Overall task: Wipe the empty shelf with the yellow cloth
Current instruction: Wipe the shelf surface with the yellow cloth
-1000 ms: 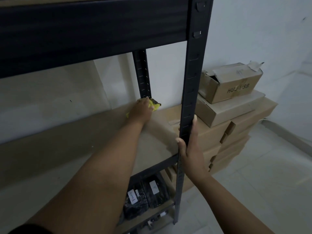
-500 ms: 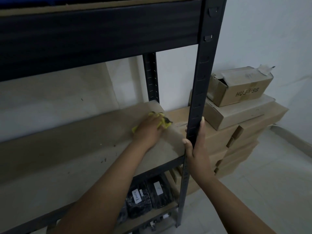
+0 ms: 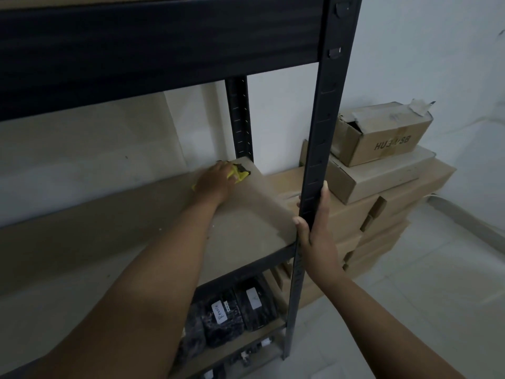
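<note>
The left hand (image 3: 214, 181) had slid back into the far right corner, pressing the yellow cloth (image 3: 237, 173) flat, the unwiped shelf (image 3: 114, 228) stretching leftward.

yellow cloth (image 3: 237, 174) mostly hidden under left hand (image 3: 214, 181), shelf (image 3: 82, 242) cut off at left edge, box (image 3: 382, 135) lettering partly unreadable
</note>
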{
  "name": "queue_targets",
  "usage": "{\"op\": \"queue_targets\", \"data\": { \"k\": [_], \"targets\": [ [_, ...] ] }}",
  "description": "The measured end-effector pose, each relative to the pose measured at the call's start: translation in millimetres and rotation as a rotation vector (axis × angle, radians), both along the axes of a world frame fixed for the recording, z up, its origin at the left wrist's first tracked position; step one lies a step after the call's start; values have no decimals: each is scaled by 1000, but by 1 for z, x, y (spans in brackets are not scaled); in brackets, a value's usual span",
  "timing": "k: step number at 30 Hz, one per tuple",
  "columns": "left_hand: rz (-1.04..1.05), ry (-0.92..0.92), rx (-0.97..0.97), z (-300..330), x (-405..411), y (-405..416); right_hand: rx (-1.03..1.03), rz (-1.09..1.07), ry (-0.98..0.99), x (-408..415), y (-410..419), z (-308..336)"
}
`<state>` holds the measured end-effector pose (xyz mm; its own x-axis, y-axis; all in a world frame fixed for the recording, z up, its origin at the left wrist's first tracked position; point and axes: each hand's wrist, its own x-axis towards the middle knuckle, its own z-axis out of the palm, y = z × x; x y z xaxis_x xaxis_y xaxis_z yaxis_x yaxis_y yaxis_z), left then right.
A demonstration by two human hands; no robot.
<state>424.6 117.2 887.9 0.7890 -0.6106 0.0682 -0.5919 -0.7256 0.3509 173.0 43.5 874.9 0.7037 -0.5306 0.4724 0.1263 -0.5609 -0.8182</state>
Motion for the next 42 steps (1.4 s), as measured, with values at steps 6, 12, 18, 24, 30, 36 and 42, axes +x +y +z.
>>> {"op": "queue_targets", "data": {
  "k": [6,12,18,24,30,36,42],
  "targets": [
    [-137,26,-26,4,-53,22,4,-40,-1,-1,4,2],
    [-385,132,-121,5,-108,35,-1,-44,0,-9,6,0],
    [-435,91,-141,9,-126,79,52,-73,12,-18,17,12],
    [-146,-49,-319,4,-122,162,-621,-378,-118,-25,66,9],
    [37,-141,18,-24,-112,223,-910,270,690,38,53,25],
    [36,-141,6,-24,-113,225,-924,242,728,65,55,42],
    [26,-101,55,-23,-114,226,-792,-232,735,64,48,39]
  ]
}}
